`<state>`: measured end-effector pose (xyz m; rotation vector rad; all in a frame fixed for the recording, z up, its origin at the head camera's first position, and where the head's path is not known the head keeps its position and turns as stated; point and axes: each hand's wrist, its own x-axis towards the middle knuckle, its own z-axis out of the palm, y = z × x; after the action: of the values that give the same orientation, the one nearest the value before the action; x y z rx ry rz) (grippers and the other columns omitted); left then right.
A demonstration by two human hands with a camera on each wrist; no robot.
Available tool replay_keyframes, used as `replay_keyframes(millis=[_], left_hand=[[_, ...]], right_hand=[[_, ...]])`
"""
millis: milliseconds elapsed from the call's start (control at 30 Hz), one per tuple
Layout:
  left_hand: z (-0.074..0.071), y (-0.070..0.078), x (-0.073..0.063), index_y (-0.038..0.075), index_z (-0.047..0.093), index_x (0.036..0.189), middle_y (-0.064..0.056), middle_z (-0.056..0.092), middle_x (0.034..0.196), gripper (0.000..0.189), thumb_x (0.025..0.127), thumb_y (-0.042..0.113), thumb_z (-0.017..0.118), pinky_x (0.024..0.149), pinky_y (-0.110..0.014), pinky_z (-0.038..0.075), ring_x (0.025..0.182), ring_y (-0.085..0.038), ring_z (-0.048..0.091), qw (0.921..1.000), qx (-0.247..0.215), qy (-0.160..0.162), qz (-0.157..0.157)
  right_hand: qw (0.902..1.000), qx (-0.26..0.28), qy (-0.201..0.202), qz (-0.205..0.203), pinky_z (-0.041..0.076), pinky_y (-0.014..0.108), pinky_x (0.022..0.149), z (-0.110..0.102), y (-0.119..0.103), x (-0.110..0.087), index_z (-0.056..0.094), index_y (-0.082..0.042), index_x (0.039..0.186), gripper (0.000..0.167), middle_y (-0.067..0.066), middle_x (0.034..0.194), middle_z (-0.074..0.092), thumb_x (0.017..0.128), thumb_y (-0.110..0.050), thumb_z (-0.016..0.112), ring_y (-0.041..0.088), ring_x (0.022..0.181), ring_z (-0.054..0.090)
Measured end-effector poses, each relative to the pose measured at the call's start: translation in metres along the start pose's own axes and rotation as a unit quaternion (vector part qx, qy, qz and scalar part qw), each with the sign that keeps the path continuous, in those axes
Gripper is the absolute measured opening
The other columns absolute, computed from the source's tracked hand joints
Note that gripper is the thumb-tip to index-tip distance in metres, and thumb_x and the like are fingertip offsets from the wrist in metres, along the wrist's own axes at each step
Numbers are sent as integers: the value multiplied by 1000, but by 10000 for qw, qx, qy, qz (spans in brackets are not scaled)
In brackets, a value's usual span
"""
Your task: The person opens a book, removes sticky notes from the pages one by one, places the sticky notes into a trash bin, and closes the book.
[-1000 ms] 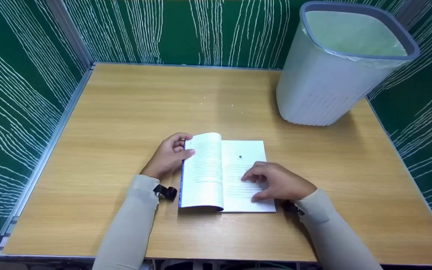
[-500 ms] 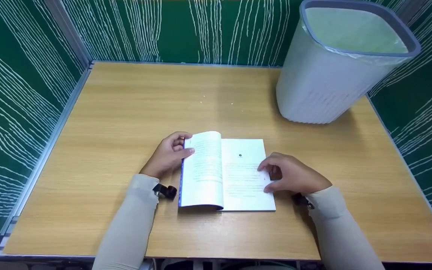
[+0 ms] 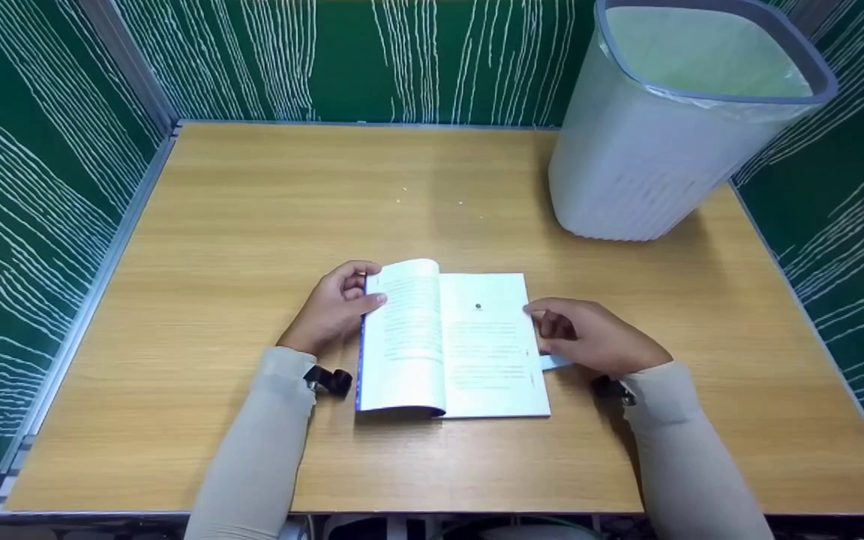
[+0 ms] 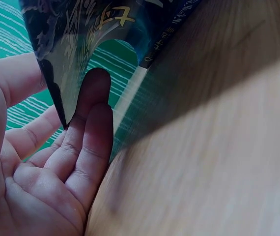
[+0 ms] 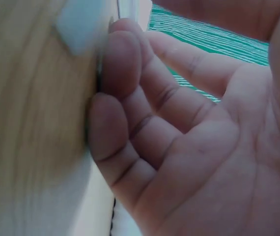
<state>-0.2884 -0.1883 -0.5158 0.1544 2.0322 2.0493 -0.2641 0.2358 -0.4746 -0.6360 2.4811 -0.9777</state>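
Observation:
An open book (image 3: 492,360) lies on the table, text showing on both pages, its left part raised and curving. My left hand (image 3: 334,307) grips that left part, thumb on the page and fingers behind. In the left wrist view, the dark cover (image 4: 91,29) with gold lettering bends down to the fingers of my left hand (image 4: 46,172). My right hand (image 3: 597,337) touches the book's right edge with bent fingers. A pale blue strip (image 3: 554,361) pokes out beside that edge, partly under the hand. In the right wrist view, my right hand (image 5: 179,128) has its fingertips against the tabletop; their hold is unclear.
A tall whitish waste bin (image 3: 642,157) with a grey rim and a liner stands at the table's back right. Small pale specks (image 3: 460,202) lie on the wooden table (image 3: 267,195). Green panels (image 3: 357,60) with white streaks enclose the back and sides.
My right hand has slid right across the right page to the book's edge. The pale blue strip now shows beside it. My left hand keeps its grip in nearly the same place.

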Motion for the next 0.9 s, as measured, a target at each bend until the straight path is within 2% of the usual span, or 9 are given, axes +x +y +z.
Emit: replay_keyframes(millis=[133, 367, 600, 900], left_hand=[[0, 0, -1, 12, 60, 133, -15, 62, 116, 45, 92, 10, 78, 74, -26, 57, 91, -20, 63, 10000, 1, -10, 6], [0, 2, -2, 13, 60, 133, -15, 62, 115, 45, 92, 11, 78, 71, -24, 56, 87, -19, 61, 10000, 32, -20, -9], [0, 3, -1, 13, 60, 135, -14, 61, 115, 47, 92, 12, 79, 70, -23, 54, 87, -18, 59, 10000, 34, -23, -15], [0, 4, -2, 14, 59, 135, -13, 60, 116, 48, 91, 14, 80, 73, -23, 54, 88, -18, 59, 10000, 51, -19, -59]], right_hand=[[9999, 126, -23, -26, 56, 27, 80, -1, 1, -1, 60, -21, 141, 48, 2, 104, 69, 97, -6, 71, 20, 95, 64], [9994, 174, -271, -139, 56, 28, 76, 1, -5, -3, 63, -21, 130, 37, -1, 99, 70, 95, -15, 75, 19, 90, 65], [9992, 225, -331, -46, 56, 27, 72, 2, -1, -1, 64, -24, 127, 44, 0, 99, 67, 90, -4, 77, 20, 89, 62], [9988, 312, -367, -59, 56, 26, 75, 1, -2, -1, 63, -24, 127, 46, 2, 100, 66, 88, -6, 79, 20, 89, 62]])
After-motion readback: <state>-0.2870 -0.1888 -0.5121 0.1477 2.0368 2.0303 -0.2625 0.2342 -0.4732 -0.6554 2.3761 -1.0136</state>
